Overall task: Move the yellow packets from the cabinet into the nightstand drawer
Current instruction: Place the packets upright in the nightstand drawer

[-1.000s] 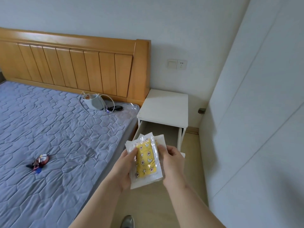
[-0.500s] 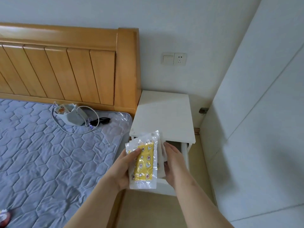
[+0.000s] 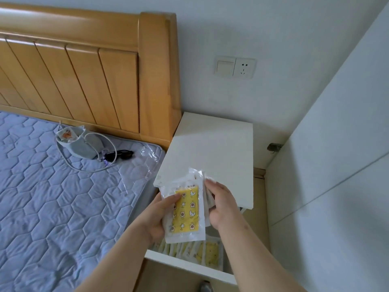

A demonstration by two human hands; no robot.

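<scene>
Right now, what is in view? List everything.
held packets: several, yellow, above the drawer
drawer packets: several, yellow, inside the drawer
drawer: one, white, pulled open
nightstand: one, white, beside mattress
headboard: one, wooden, behind mattress
mattress: one, blue-grey, left
grey pouch: one, with white cable, on mattress
black item: one, beside pouch
switch and socket: one plate, white, wall
cabinet: one, white, right
left hand: holds packets' left edge
right hand: grips packets' right side

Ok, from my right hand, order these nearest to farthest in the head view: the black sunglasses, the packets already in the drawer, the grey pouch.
1. The packets in the drawer, just below the right hand.
2. The black sunglasses, left, on the bed.
3. The grey pouch, farther left, by the headboard.
</scene>
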